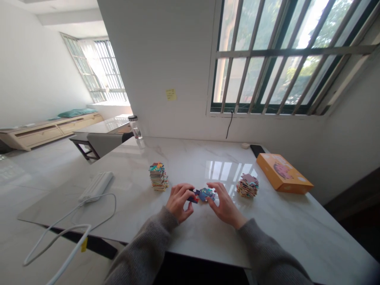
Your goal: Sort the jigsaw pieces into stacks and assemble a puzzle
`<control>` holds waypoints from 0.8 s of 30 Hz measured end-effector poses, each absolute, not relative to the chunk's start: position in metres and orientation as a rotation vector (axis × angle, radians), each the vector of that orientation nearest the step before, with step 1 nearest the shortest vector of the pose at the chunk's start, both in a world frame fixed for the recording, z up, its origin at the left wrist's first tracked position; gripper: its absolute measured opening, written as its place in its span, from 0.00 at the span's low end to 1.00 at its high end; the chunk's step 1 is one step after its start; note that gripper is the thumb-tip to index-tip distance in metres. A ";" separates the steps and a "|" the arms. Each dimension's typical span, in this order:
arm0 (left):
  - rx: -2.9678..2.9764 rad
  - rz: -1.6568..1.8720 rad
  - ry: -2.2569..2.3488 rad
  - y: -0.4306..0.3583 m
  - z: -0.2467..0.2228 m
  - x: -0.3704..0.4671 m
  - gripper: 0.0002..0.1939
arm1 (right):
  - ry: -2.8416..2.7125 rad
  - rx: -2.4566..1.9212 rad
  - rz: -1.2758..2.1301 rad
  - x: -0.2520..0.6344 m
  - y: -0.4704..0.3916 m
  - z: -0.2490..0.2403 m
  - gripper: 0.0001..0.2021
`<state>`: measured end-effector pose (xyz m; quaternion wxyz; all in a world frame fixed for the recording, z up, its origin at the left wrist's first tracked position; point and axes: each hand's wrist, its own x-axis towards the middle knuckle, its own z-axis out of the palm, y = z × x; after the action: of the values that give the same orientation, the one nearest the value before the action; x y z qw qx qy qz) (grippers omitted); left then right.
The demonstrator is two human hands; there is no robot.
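My left hand (181, 201) is closed on a dark blue and red puzzle piece (193, 196), pinched between thumb and fingers. Right beside it, on the white marbled table, lies a small heap of blue puzzle pieces (206, 194). My right hand (222, 202) curves around the right side of that heap, thumb and fingers apart, its fingertips at the pieces. A tall stack of puzzle pieces (159, 177) stands to the left of my hands. To their right is a shorter, uneven stack (247, 186) with a mauve piece on top.
An orange box (283, 173) lies at the table's right side, with a black phone (257, 150) behind it. At the left are a white power strip (96, 187) and its looping cable. A clear bottle (135, 127) stands at the back left corner.
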<state>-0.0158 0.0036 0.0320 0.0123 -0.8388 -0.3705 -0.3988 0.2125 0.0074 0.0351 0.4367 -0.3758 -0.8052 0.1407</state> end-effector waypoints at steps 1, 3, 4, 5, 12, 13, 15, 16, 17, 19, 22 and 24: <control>-2.583 -1.244 -1.155 0.002 0.038 -0.022 0.17 | -2.003 -0.941 0.346 0.213 0.008 0.035 0.21; -2.512 -1.253 -1.165 0.003 0.053 -0.038 0.17 | -2.006 -0.945 0.342 0.213 0.008 0.035 0.20; -2.469 -1.263 -1.178 0.005 0.062 -0.047 0.16 | -2.009 -0.944 0.341 0.213 0.008 0.035 0.20; -2.430 -1.271 -1.184 0.009 0.071 -0.058 0.16 | -2.012 -0.943 0.341 0.213 0.009 0.034 0.20; -2.271 -1.238 -1.339 0.053 0.113 -0.133 0.12 | -2.010 -0.944 0.338 0.215 0.010 0.032 0.22; -2.281 -1.223 -1.377 0.060 0.113 -0.140 0.12 | -2.009 -0.944 0.340 0.215 0.011 0.031 0.22; -2.306 -1.197 -1.449 0.071 0.110 -0.150 0.12 | -2.007 -0.943 0.347 0.215 0.012 0.030 0.23; -2.314 -1.186 -1.479 0.074 0.108 -0.152 0.12 | -2.005 -0.943 0.351 0.215 0.012 0.029 0.24; -2.318 -1.177 -1.500 0.077 0.105 -0.153 0.12 | -2.002 -0.943 0.354 0.215 0.012 0.028 0.24; -2.323 -1.162 -1.517 0.080 0.100 -0.151 0.12 | -1.994 -0.949 0.362 0.215 0.013 0.026 0.26; -2.341 -1.134 -1.517 0.080 0.096 -0.148 0.11 | -1.986 -0.972 0.371 0.215 0.013 0.025 0.25; -2.361 -1.111 -1.522 0.080 0.095 -0.147 0.11 | -1.985 -0.986 0.374 0.216 0.013 0.025 0.25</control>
<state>-0.1470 0.0804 0.0946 0.0602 -0.7802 -0.5029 -0.3671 0.2155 0.0131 0.0246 0.4322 -0.3957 -0.7963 0.1499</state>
